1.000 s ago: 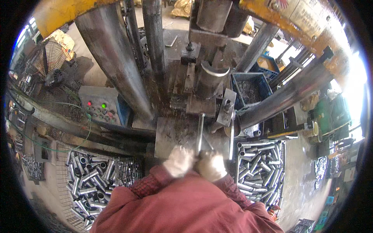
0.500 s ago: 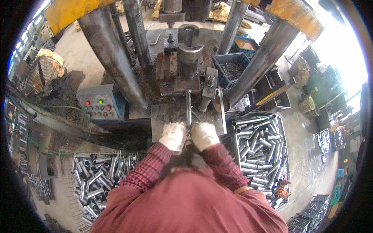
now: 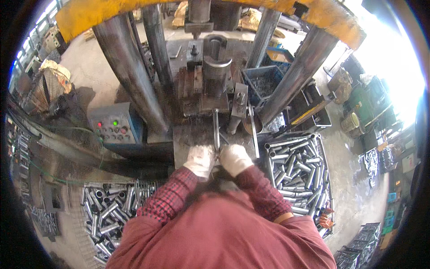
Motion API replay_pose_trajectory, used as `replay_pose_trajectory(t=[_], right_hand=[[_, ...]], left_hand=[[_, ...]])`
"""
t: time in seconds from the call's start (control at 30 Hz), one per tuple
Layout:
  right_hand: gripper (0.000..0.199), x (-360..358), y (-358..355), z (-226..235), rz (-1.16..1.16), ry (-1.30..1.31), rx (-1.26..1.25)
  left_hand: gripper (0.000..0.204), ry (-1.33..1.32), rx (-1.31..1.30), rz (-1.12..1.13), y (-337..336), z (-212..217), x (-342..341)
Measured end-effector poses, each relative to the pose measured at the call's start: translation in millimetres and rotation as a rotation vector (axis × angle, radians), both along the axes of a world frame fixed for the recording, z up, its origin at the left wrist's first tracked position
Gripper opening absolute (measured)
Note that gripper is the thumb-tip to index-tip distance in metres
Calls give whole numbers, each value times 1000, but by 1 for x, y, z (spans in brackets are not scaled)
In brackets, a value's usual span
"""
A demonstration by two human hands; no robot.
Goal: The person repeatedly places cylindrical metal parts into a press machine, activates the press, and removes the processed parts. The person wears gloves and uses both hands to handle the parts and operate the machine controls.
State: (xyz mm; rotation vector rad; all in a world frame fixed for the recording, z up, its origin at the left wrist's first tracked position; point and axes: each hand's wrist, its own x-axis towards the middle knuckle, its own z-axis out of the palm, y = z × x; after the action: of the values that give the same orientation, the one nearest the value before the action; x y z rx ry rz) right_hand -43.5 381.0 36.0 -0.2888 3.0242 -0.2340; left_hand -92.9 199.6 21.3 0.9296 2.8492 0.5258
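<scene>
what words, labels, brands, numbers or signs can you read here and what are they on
No text is readable.
Grey-blue metal control box: any markings too small to read.
Pale rectangular panel, far right: too small and blurred to tell.
Straight shiny metal rod reaching between white-gloved left hand and white-gloved right hand: no lettering visible.

The fingers of your left hand (image 3: 200, 160) and right hand (image 3: 235, 159) are hidden under their backs, so you cannot tell their grip from here. The near end of the metal rod (image 3: 216, 125) is lost between them. Your left sleeve (image 3: 171, 193) covers part of the left tube heap (image 3: 108, 210). The top edge cuts off the yellow beam (image 3: 92, 19) and upper ram (image 3: 199, 12). Markings on the control box (image 3: 112, 122) are too small to read.
</scene>
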Motion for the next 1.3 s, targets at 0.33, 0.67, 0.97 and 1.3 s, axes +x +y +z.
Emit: replay_pose_trajectory(t=[0.33,0.67,0.97,1.3], right_hand=[[41,-94,70,105,-220,247,-1233],[50,-363,103,69,-328,96,-1488],[47,-327,82,81,-218,302,-1426],[45,-328,82,76,-132,649,-817]], left_hand=[[48,-945,1128,394,-31,-35,35],[37,-271,1280,732,57,-109,46],[21,-796,2512,935,67,-39,33],[33,-948,2176,1123,61,-32,29]])
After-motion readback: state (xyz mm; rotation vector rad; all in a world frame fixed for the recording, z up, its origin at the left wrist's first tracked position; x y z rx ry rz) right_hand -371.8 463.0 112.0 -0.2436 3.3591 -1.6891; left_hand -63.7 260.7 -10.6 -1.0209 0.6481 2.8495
